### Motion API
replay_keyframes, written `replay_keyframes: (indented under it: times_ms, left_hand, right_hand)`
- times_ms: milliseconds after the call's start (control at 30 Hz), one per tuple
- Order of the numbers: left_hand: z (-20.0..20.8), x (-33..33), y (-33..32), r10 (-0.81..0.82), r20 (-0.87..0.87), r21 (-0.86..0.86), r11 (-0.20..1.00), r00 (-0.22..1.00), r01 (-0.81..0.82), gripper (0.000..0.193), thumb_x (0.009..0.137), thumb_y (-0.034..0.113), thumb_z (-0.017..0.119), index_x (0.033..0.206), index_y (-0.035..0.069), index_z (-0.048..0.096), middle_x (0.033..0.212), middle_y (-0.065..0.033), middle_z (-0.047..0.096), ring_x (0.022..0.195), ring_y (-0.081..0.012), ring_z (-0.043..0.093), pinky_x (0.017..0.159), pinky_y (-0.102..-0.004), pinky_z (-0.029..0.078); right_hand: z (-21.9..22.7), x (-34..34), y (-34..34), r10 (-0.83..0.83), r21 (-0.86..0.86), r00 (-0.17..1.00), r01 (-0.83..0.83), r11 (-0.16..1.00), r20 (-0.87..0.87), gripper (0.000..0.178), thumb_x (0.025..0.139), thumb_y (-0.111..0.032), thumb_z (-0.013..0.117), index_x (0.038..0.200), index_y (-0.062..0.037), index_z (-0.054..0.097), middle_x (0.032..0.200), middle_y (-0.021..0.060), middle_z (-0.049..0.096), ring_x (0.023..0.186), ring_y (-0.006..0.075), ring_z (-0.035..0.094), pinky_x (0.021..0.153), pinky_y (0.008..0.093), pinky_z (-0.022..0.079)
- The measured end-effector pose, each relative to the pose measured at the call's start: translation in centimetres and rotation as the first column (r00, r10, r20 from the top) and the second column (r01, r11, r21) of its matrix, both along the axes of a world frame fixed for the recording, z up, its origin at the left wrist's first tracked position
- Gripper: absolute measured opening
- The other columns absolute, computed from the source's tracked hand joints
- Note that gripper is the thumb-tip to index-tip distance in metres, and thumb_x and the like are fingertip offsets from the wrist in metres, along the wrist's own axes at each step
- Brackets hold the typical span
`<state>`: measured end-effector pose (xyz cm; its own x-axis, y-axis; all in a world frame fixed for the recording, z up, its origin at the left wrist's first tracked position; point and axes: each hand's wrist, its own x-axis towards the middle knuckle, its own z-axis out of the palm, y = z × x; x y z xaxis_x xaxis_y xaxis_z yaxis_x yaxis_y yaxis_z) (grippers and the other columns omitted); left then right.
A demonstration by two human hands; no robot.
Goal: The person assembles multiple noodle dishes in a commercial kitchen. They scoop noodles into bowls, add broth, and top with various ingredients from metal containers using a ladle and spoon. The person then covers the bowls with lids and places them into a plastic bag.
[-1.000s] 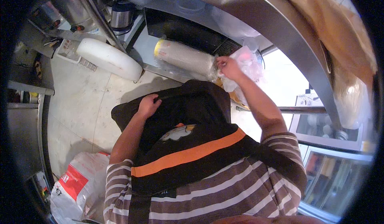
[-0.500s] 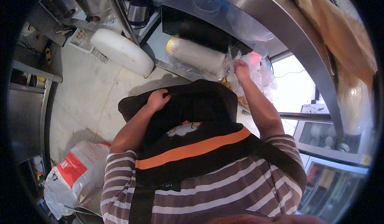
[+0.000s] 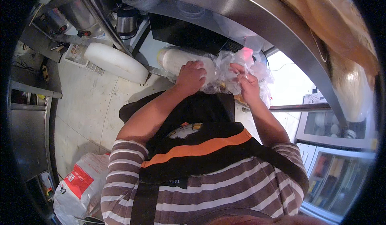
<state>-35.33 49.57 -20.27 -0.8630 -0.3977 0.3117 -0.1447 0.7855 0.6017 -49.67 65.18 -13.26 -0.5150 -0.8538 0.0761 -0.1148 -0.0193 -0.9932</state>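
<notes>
A long stack of round whitish disposable containers or lids, with a yellow end, lies on its side in a clear plastic sleeve; the exact kind cannot be told. Over its right part my left hand is curled, gripping the sleeved stack from above. To the right, my right hand has its fingers bent around loose, crinkled clear plastic film at the sleeve's end. More thin clear plastic bags bunch up beside and behind that hand, lit pink in one spot.
A steel counter edge arches above the shelf. A black flat panel stands behind the stack. To the left are a white rounded container and a steel jug. A white-and-red bag lies at lower left; a glass-fronted cabinet stands right.
My left hand has moved from over the apron up and right onto the sleeved stack. My right hand has shifted slightly downward, working the plastic film. The view has tilted a little.
</notes>
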Motion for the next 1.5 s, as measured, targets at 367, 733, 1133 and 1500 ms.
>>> replay_keyframes:
  times_ms: [367, 733, 1133, 1500]
  left_hand:
    - [-0.4, -1.7, 1.1, 0.030, 0.145, -0.117, 0.993, 0.989, -0.013, 0.012, 0.072, 0.012, 0.049, 0.074, 0.003, 0.055, 0.091, -0.0127, 0.050, 0.084, -0.0273, 0.051, 0.070, -0.0384, 0.044]
    - [-5.9, -1.5, 0.5, -0.138, 0.230, -0.027, 0.989, 0.963, 0.148, 0.010, 0.068, 0.010, 0.051, 0.074, 0.002, 0.054, 0.082, -0.0139, 0.051, 0.081, -0.0298, 0.052, 0.071, -0.0382, 0.046]
    - [-5.6, -1.4, 0.2, -0.113, 0.071, 0.033, 0.993, 0.991, 0.111, 0.013, 0.067, 0.013, 0.055, 0.076, 0.004, 0.053, 0.081, -0.0120, 0.051, 0.079, -0.0302, 0.051, 0.070, -0.0379, 0.044]
    - [-3.0, 0.6, 0.4, 0.008, 0.058, -0.061, 0.998, 0.998, -0.005, 0.076, 0.059, 0.026, 0.069, 0.125, 0.010, 0.033, 0.119, -0.0163, 0.036, 0.108, -0.0328, 0.038, 0.090, -0.0429, 0.033]
  right_hand:
    - [-4.0, -6.1, 5.8, -0.358, 0.081, 0.738, 0.485, 0.871, -0.572, 0.019, 0.062, 0.006, 0.053, 0.075, -0.0046, 0.043, 0.067, 0.0072, 0.046, 0.058, 0.0140, 0.046, 0.055, 0.0250, 0.038]
    - [-3.0, -4.7, 5.3, -0.207, 0.080, 0.499, 0.494, 0.866, -0.841, 0.025, 0.066, -0.001, 0.059, 0.087, -0.0012, 0.046, 0.076, 0.0137, 0.048, 0.063, 0.0263, 0.050, 0.059, 0.0322, 0.042]
    - [-7.5, -4.6, 1.5, 0.216, 0.814, 0.965, -0.004, 0.581, -0.150, 0.019, 0.077, -0.013, 0.051, 0.086, 0.0030, 0.052, 0.066, 0.0107, 0.053, 0.058, 0.0188, 0.053, 0.055, 0.0262, 0.043]
    - [-1.3, -3.3, 4.2, 0.105, 0.076, 0.867, -0.162, 0.984, 0.488, 0.013, 0.071, 0.000, 0.048, 0.080, 0.0014, 0.056, 0.089, 0.0116, 0.053, 0.081, 0.0214, 0.052, 0.071, 0.0337, 0.041]
